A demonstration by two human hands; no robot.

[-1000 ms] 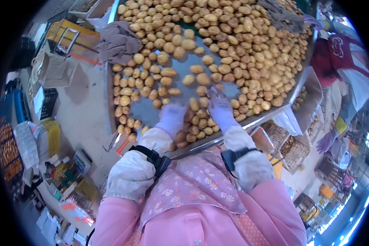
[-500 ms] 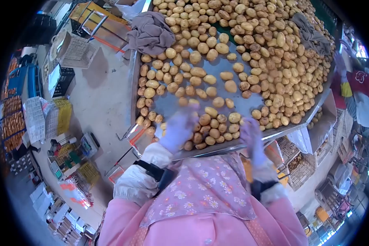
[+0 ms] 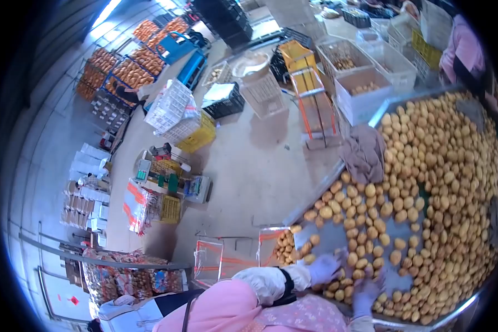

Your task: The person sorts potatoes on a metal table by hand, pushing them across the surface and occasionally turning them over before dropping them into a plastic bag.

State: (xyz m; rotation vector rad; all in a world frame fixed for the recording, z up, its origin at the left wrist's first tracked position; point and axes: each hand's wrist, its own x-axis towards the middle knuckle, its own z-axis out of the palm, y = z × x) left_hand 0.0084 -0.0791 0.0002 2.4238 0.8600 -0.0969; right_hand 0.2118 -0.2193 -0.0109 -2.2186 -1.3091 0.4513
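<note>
Yellow-brown potatoes (image 3: 448, 182) cover much of a metal sorting table (image 3: 329, 235) on the right. At its near edge, my left hand (image 3: 325, 269) in a pale purple glove reaches over the surface, fingers apart and slightly blurred, beside a small group of potatoes. My right hand (image 3: 366, 292), gloved alike, is close by on the right, fingers spread at the potatoes. Neither hand visibly grips one. A grey-brown cloth (image 3: 364, 154) lies on the table's far left rim. Beyond the left edge, potatoes (image 3: 285, 247) fill a bag on a frame.
Two red-and-silver bag frames (image 3: 208, 261) stand left of the table. Farther off are a red-orange trolley (image 3: 314, 105), white crates (image 3: 346, 58), a yellow crate (image 3: 196, 134) and a scale (image 3: 197, 188). A person in pink (image 3: 463, 47) is at the table's far side.
The view has swung left, so the table now sits at the right and more floor shows. Potatoes now show in the bag beside the table. Both hands remain at the near edge.
</note>
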